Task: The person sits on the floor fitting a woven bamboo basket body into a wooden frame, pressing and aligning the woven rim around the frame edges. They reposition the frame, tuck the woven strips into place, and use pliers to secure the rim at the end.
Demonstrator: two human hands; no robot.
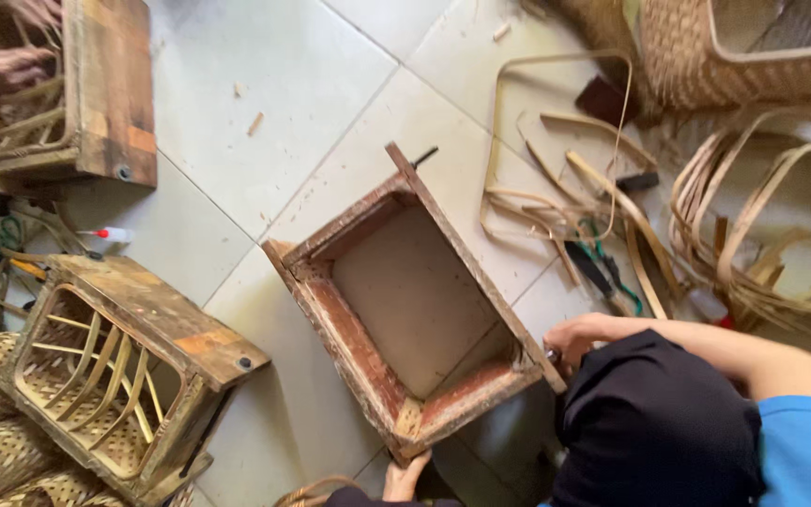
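1. The wooden frame mould (415, 300), a reddish open box without top or bottom, lies tilted on the pale tiled floor (312, 103) in the middle of the view, the tiles showing through its opening.
2. The person's right hand (574, 340) is curled closed at the mould's far corner, by a small metal fitting; what the fingers pinch cannot be told (a dark cloth-covered knee hides part of it).
3. The left hand (405, 479) presses against the mould's near bottom corner, fingers loosely spread, steadying it; nothing is held in it.
4. The step in hand appears to be adjusting or fastening that corner; any next move would call for keeping the frame braced.
5. Round about: two more wooden moulds (124, 366) with woven bamboo inside at the left, another person's hand (7, 70) working in the upper one, loose bamboo strips (603, 188), scissors (603, 268) and a woven basket (743, 52) at the right.
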